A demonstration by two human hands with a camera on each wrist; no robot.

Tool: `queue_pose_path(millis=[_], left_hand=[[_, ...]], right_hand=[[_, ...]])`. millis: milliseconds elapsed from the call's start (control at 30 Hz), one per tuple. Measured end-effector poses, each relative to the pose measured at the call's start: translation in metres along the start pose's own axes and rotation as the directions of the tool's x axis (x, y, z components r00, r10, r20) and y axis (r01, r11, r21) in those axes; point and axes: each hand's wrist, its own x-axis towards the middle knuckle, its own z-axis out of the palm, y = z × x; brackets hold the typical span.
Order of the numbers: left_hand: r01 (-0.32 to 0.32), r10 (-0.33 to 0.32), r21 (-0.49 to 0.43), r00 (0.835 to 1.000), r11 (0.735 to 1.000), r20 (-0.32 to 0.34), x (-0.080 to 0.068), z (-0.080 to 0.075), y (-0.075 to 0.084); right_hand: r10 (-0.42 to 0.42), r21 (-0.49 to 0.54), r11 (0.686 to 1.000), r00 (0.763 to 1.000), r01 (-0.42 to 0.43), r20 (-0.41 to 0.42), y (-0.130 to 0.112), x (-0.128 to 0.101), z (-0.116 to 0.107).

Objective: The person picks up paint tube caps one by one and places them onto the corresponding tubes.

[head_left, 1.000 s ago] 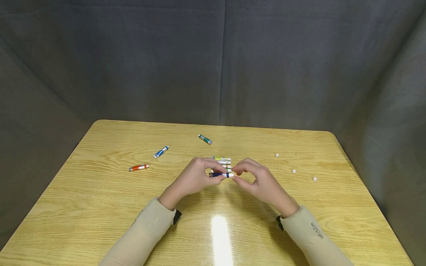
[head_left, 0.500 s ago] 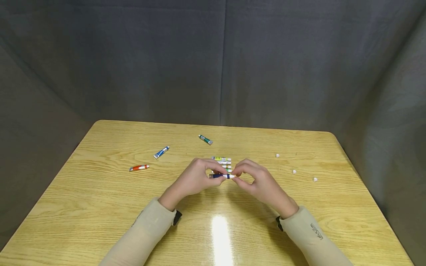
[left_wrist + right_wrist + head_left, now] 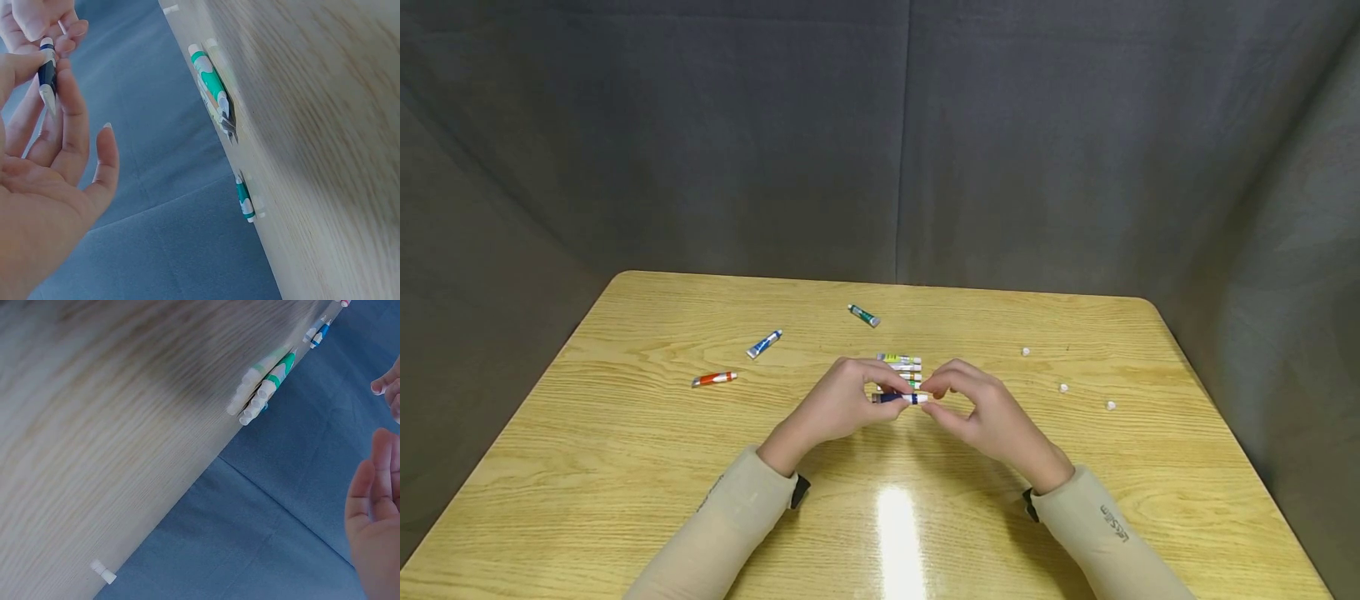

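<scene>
1. Two hands meet over the middle of the counter (image 3: 625, 433), both on one dark blue tube (image 3: 897, 397), which is taken here as the landmark.
2. The dark blue tube's long axis runs left to right across the person, roughly level, held just above the counter.
3. The left hand (image 3: 838, 404) lies to the left of the tube and pinches its body between thumb and fingers; the left wrist view shows the tube (image 3: 47, 74) held near the fingertips, palm otherwise relaxed.
4. The right hand (image 3: 981, 408) lies to the tube's right, its thumb and forefinger pinched on the white cap end (image 3: 921, 398); how tightly it grips cannot be told.
5. Both grips sit at opposite ends of that axis, so neither is nearer; the body belongs to the left grip, the cap end to the right.
6. Just behind the tube, farther from the person, a row of tubes (image 3: 901, 367) lies side by side on the counter, parallel to it.
7. Left of the tube lie an orange tube (image 3: 713, 379) and a blue tube (image 3: 763, 342), well apart; a green tube (image 3: 863, 315) lies beyond the row.
8. Right of the tube, three small white caps (image 3: 1063, 387) lie scattered on the counter.
</scene>
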Motion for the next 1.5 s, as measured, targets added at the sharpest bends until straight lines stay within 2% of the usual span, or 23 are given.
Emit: queue_pose_path(millis=[433, 933, 1200, 1500], left_hand=[[-0.008, 0.008, 0.004, 1.000, 1.000, 0.000, 0.0008, 0.0005, 0.0015], [-0.014, 0.013, 0.014, 1.000, 1.000, 0.014, 0.0014, 0.0017, 0.0001], [-0.025, 0.025, 0.009, 0.999, 1.000, 0.019, 0.0021, 0.0018, -0.0002], [-0.038, 0.038, 0.045, 0.999, 0.998, 0.007, 0.0021, 0.0044, 0.0013]], right_hand=[[-0.050, -0.019, 0.999, 0.999, 0.050, -0.010, -0.0006, -0.0005, 0.0014], [0.010, -0.027, 1.000, 1.000, -0.009, 0.016, -0.0015, -0.0021, 0.0001], [-0.050, -0.055, 0.997, 0.999, 0.051, 0.008, -0.0010, -0.0013, -0.0002], [-0.065, -0.113, 0.991, 0.998, 0.066, 0.018, -0.0030, 0.0004, -0.0008]])
